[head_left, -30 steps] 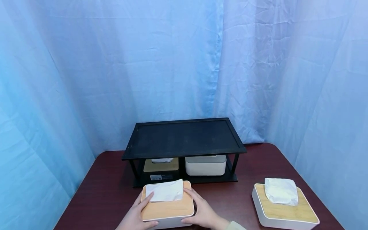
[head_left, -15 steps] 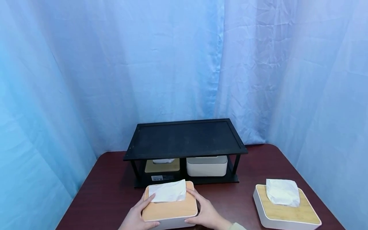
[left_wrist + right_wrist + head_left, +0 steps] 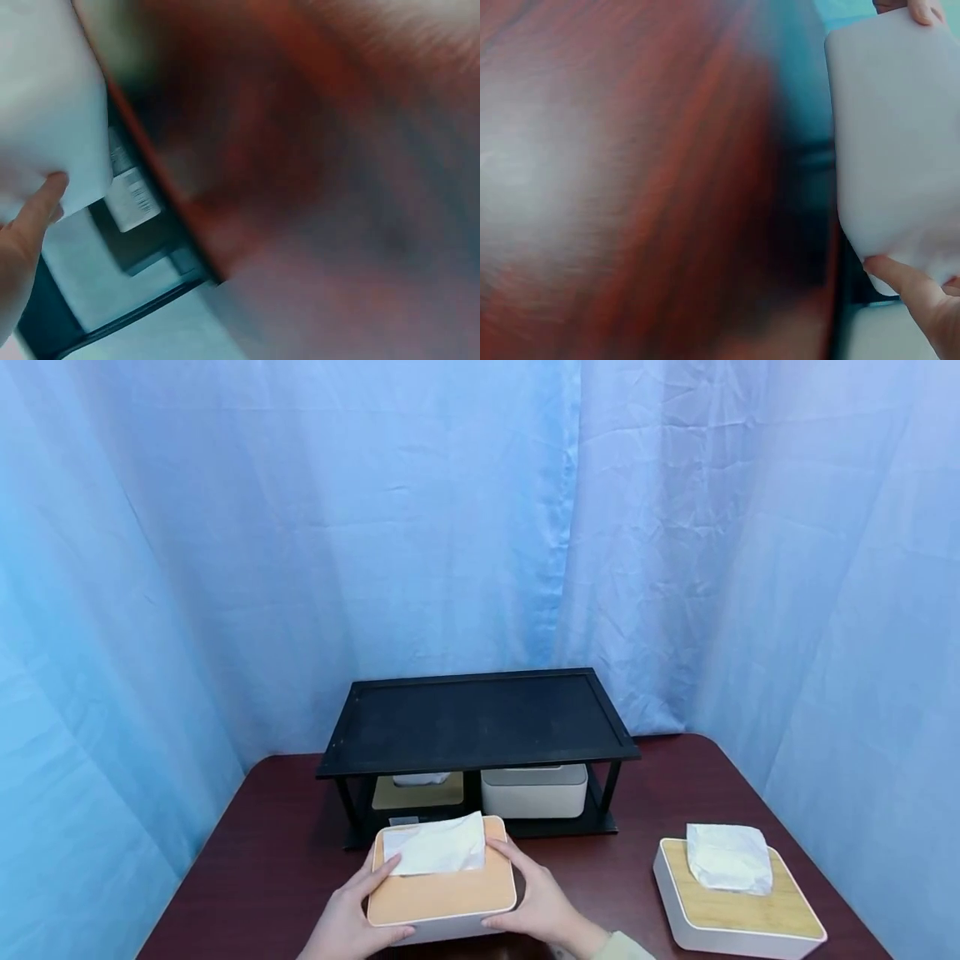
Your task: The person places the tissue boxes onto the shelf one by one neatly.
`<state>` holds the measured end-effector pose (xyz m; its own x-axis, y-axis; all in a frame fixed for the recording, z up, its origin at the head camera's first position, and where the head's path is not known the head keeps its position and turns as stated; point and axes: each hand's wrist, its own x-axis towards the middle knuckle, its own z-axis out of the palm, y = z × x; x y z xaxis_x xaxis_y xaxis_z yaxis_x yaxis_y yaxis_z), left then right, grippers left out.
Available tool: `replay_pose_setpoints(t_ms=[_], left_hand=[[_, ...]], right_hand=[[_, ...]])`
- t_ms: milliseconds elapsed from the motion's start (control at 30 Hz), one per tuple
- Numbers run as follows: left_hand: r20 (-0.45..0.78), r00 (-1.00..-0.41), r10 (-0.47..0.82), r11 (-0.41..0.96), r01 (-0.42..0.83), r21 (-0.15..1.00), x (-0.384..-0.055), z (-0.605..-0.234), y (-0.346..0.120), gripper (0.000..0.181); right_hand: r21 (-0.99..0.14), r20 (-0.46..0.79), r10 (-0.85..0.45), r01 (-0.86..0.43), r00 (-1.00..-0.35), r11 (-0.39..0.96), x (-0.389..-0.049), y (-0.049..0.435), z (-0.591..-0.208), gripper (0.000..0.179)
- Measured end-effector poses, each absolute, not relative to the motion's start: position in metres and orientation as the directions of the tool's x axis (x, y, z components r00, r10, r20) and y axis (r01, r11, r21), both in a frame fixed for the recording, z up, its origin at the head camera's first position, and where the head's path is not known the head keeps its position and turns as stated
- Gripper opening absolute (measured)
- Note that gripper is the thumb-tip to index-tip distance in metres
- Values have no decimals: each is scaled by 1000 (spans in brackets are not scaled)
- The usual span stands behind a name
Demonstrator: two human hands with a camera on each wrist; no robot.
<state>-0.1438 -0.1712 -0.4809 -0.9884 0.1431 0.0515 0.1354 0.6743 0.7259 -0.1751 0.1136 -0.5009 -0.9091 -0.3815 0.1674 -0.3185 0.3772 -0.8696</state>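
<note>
Tissue box (image 3: pixel 442 897) gripped at its sides by both hands (image 3: pixel 351 912) (image 3: pixel 542 902), near the black shelf (image 3: pixel 480 718)

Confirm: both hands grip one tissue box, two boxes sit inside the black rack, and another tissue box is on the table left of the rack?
One slip: the other tissue box is on the table right of the black rack, per the head view. Both hands grip one tissue box, and two boxes sit inside the rack.

The held tissue box (image 3: pixel 446 893) now appears closer to the black shelf (image 3: pixel 483 718), partly covering a white label (image 3: pixel 403 820).
</note>
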Motion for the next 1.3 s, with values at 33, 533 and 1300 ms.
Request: replay_pose_setpoints(t_ms=[33, 533, 1300], left_hand=[[77, -988, 135, 679, 149, 719, -143, -476, -172, 90], [548, -816, 182, 690, 503, 521, -140, -385, -195, 86], [341, -923, 180, 635, 374, 676, -206, -352, -214, 77]], right_hand=[[-861, 184, -382, -336, -906, 381, -176, 113, -496, 91], [-856, 369, -470, -490, -802, 164, -190, 101, -399, 91], [-875, 197, -401, -345, -895, 340, -244, 81, -350, 90]])
